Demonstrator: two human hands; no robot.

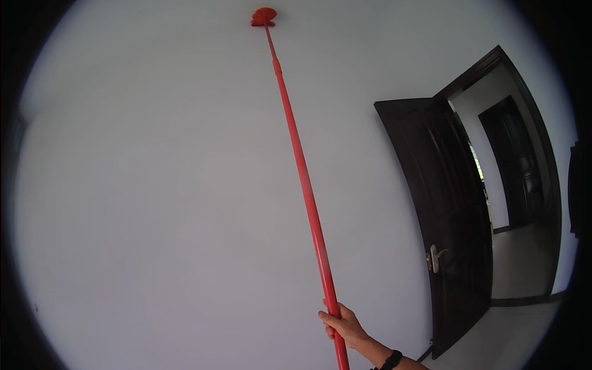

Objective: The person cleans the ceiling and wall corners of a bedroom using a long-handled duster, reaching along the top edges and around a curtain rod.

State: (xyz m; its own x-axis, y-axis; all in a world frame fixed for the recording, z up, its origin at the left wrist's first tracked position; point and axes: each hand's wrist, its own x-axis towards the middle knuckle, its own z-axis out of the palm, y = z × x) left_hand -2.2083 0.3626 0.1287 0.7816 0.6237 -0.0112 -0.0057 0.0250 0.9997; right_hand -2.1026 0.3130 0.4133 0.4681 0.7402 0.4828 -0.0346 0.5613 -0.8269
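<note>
My right hand (344, 323), with a black band on its wrist, is closed around a long red telescopic pole (305, 180) near the bottom of the view. The pole rises up and to the left, with a joint between its thick and thin sections. At its top end a red fan-shaped duster brush head (264, 16) is against or close to the white wall (162, 185); whether it touches cannot be told. The pole's lower end runs out of view below my right hand. My left hand is out of view.
To the right a dark panelled door (444, 199) stands open, with a metal lever handle (434, 259). Beyond its dark frame (545, 138) another dark door (513, 162) shows. Pale floor (513, 328) lies at the lower right.
</note>
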